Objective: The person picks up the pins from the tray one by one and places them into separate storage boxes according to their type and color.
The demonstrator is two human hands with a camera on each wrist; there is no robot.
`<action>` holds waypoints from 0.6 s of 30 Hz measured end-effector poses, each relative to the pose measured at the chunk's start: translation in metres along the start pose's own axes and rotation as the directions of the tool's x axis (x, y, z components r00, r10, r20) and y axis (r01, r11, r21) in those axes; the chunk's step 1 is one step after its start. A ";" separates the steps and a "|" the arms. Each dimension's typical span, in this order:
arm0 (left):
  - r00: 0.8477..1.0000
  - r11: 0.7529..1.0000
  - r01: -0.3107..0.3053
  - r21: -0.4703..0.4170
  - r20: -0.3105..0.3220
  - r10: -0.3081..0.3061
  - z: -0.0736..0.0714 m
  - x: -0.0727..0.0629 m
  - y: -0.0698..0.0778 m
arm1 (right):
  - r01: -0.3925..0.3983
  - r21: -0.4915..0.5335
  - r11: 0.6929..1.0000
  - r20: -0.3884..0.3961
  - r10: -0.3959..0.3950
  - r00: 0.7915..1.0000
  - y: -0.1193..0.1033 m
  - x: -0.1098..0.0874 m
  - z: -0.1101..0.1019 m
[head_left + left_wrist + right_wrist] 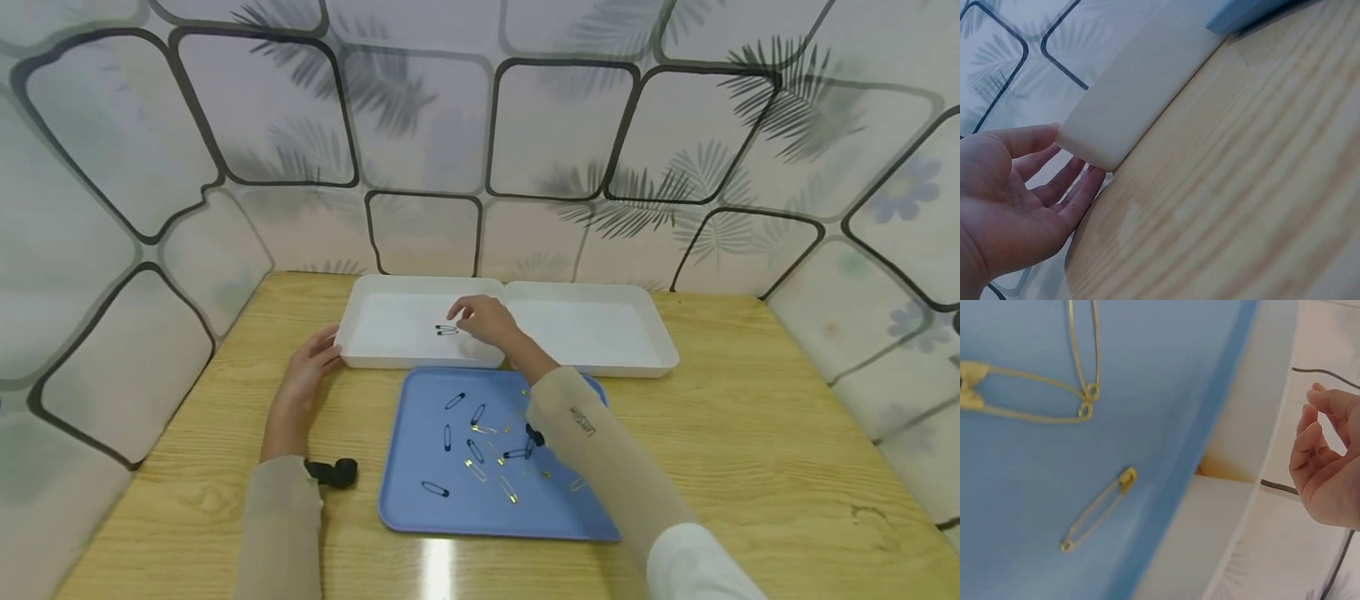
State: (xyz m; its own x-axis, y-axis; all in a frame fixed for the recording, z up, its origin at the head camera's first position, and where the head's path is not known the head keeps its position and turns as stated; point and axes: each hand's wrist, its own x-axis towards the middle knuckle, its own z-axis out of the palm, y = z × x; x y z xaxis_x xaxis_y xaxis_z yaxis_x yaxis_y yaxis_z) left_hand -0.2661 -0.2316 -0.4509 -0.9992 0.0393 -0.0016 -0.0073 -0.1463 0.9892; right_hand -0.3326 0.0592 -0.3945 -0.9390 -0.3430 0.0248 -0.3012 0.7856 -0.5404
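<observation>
My right hand is over the left white tray, fingers loosely bent and nothing visible between them. Just beside its fingertips, two black safety pins lie on that tray's floor. In the right wrist view the right hand shows a gap between thumb and forefinger. My left hand touches the same tray's left end. Seen from the left wrist, that hand has its fingertips against the tray's corner. Black safety pins and gold safety pins are scattered over a blue tray.
A second white tray stands right of the first, side by side. The blue tray lies in front of both on the wooden table. A patterned curtain surrounds the back and sides. My right forearm covers part of the blue tray.
</observation>
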 end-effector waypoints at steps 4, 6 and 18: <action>0.998 0.996 0.058 0.074 -0.033 -0.056 0.004 -0.001 0.005 | 0.036 0.073 0.997 0.021 -0.038 0.999 -0.003 -0.010 -0.011; 0.997 0.995 0.074 0.070 -0.039 -0.071 0.003 0.000 0.005 | 0.038 0.121 0.992 0.028 -0.041 0.999 -0.003 -0.015 -0.017; 0.996 0.992 0.079 0.095 -0.039 -0.076 0.005 0.002 0.004 | 0.060 0.192 0.979 0.034 -0.068 0.997 0.003 -0.056 -0.036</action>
State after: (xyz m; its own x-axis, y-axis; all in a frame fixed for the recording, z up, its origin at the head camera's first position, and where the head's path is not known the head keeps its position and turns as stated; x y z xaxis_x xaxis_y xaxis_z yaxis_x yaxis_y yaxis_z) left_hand -0.2676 -0.2277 -0.4459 -0.9965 0.0120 -0.0825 -0.0830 -0.0485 0.9954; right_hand -0.2873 0.0992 -0.3668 -0.9102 -0.4128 0.0332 -0.3199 0.6498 -0.6895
